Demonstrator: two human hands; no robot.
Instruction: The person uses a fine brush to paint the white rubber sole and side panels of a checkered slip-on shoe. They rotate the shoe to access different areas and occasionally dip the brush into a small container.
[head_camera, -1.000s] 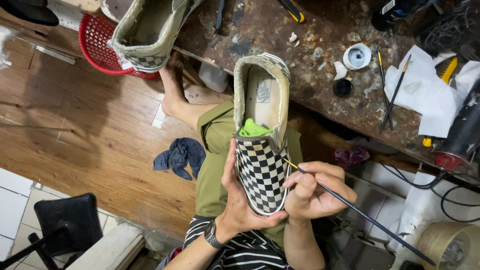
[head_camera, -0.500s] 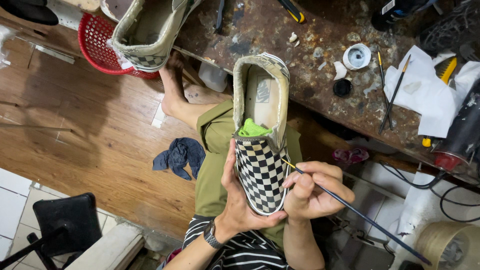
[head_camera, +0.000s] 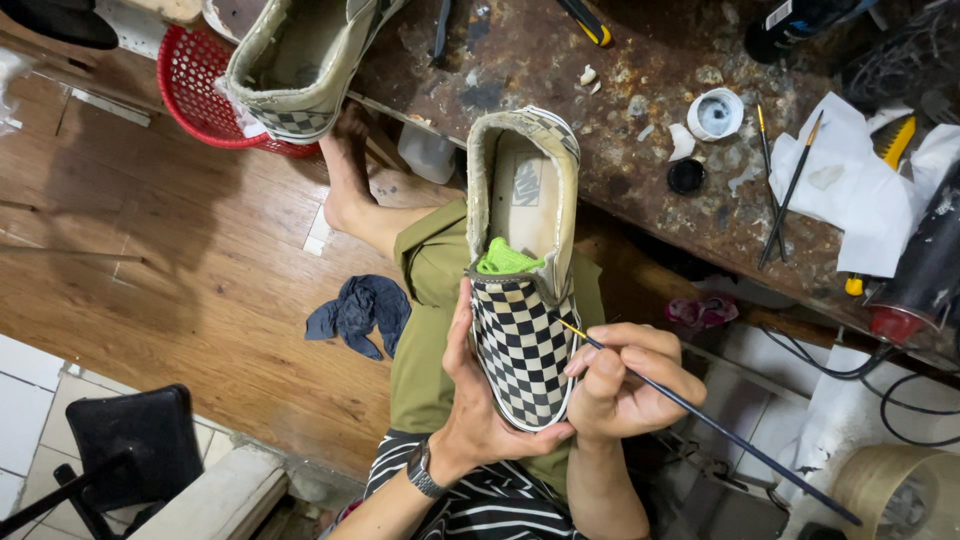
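Checkered slip-on shoe (head_camera: 523, 340) held over the lap, below the counter (head_camera: 620, 120) edge, cupped from beneath by left hand (head_camera: 478, 400). Right hand (head_camera: 625, 385) fingers pinching a thin brush (head_camera: 700, 415), tip touching the shoe's side. Risk: paint smearing onto neighbouring squares if shoe wobbles.

Very little has moved. The right hand (head_camera: 625, 392) has drawn its thin dark-handled paintbrush (head_camera: 700, 415) slightly along the side edge of the black-and-white checkered canvas slip-on shoe (head_camera: 522, 330). The brush's far end now points a little lower, away from the shoe.
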